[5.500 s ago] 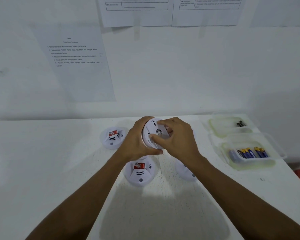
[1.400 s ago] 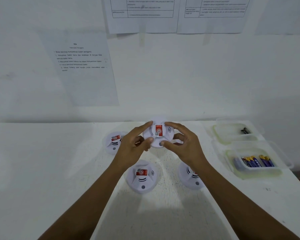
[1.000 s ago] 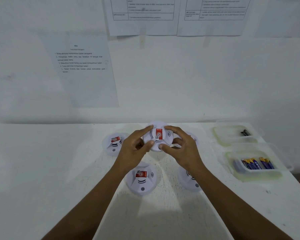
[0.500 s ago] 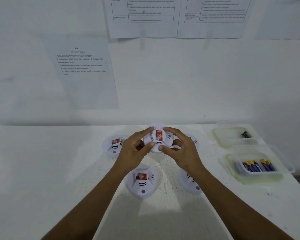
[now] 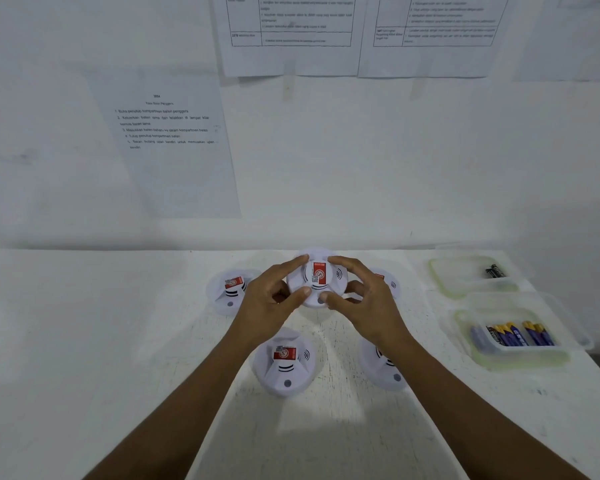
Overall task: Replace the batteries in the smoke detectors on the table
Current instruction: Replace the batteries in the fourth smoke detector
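A white round smoke detector (image 5: 317,277) with a red label sits face up at the back middle of the white table (image 5: 84,341). My left hand (image 5: 271,303) grips its left rim with thumb and fingers, and my right hand (image 5: 364,299) grips its right rim. Other white detectors lie around it: one at the left (image 5: 231,291), one in front (image 5: 284,365), one at the front right (image 5: 383,370) partly under my right forearm, and one behind my right hand (image 5: 390,280), mostly hidden.
At the right stand two clear plastic tubs: the near tub (image 5: 513,336) holds several blue and yellow batteries, the far tub (image 5: 465,277) holds dark batteries (image 5: 496,271). Printed sheets hang on the white wall behind the table.
The detector was held tilted with its back toward me 5.5 s ago; it now faces up and has been lowered toward the table, both hands still on its rim.
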The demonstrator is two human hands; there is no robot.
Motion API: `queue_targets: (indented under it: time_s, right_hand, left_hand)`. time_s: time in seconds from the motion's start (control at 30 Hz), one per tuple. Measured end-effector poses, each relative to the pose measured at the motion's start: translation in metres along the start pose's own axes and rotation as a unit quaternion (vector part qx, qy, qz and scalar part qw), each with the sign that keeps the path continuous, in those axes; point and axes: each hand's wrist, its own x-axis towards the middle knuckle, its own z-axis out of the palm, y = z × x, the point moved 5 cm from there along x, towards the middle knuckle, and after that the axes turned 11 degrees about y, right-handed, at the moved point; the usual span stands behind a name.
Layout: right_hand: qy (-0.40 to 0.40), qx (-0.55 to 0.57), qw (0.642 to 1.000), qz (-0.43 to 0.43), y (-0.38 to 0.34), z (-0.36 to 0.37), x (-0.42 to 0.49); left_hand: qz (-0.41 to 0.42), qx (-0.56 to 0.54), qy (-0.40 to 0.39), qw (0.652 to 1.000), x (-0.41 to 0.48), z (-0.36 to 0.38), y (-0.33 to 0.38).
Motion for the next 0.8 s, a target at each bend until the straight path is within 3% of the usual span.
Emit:
queue_targets:
  time_s: [0.8]
  right_hand:
    - [-0.017,0.03,0.999,0.029,0.0012,-0.004,0.0033]
  left_hand:
    - [0.014,0.01,-0.01,1.0,0.0013,-0.0009,0.0007]
